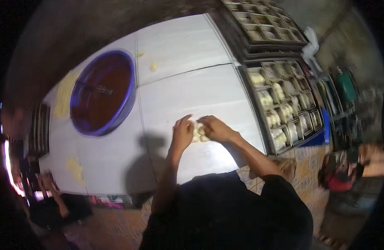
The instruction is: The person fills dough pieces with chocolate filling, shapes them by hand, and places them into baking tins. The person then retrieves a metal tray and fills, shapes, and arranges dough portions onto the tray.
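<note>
A small cluster of pale dough pieces [199,133] lies on the white table [192,93] near its front edge. My left hand [183,133] grips the cluster from the left side, fingers curled in. From the right, my right hand [216,128] closes over the other side, its fingers bent onto the dough. Both hands partly cover the pieces, so their exact number and shape are hard to make out.
A large blue basin [131,98] with brown contents stands left. Beyond it lies a flat dough sheet [66,93]. Dough-filled pans [285,110] stand right, with more pans [265,31] behind. Dough scraps [154,66] dot the table. Another person's arm [54,191] is at the left.
</note>
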{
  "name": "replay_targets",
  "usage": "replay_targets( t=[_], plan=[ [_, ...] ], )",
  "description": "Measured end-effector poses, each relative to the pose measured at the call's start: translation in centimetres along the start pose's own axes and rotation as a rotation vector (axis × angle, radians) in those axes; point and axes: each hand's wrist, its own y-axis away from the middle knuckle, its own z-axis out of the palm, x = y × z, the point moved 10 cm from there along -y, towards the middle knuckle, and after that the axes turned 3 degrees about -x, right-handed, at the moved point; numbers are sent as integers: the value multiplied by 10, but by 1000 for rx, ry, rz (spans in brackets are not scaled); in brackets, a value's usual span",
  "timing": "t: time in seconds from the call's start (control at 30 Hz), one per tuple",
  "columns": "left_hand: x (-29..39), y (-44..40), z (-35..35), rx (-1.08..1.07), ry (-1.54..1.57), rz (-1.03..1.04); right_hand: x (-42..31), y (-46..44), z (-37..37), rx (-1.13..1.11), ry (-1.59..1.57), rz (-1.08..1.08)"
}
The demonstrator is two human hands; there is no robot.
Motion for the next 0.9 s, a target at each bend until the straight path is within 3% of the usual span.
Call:
replay_targets(
  t=[0.03,0.07,0.1,0.17,0.2,0.23,0.3,0.37,0.43,0.47,0.5,0.53,0.57,0.63,0.7,0.77,0.83,0.9],
  plan=[
    [1,6,0,84,-26,138,-22,10,-10,38,154,-121],
    [-22,8,15,35,86,47,-42,20,-19,-31,271,-168],
    [-6,18,6,144,65,255,-39,22,-12,-20,307,-263],
    [-13,15,12,2,130,-103,-31,28,5,-51,347,-260],
    [-35,15,19,49,175,-84,-21,29,13,86,219,-347],
    [-58,13,22,102,220,-65,-11,26,20,103,169,-286],
    [-35,11,23,68,61,7,-13,34,18,143,170,-250],
    [0,22,20,126,21,-67,5,54,9,172,-236,-8],
    [21,28,20,153,-165,6,25,87,11,221,-742,159],
    [21,29,24,132,-129,-45,25,112,-5,300,-800,93],
    [36,31,24,142,-181,-23,20,148,-38,402,-740,198],
    [51,35,24,157,-231,-3,25,178,-67,546,-659,172],
    [62,38,23,169,-283,19,36,213,-91,673,-733,211],
    [58,44,25,201,-268,55,72,284,-146,792,-357,482],
    [28,47,29,257,-95,75,94,343,-204,994,17,537],
    [15,52,32,324,204,-19,108,366,-237,950,319,620],
    [21,54,31,324,271,-20,145,368,-237,870,388,652],
    [11,56,29,376,406,-130,153,361,-227,702,468,837]
  ],
)
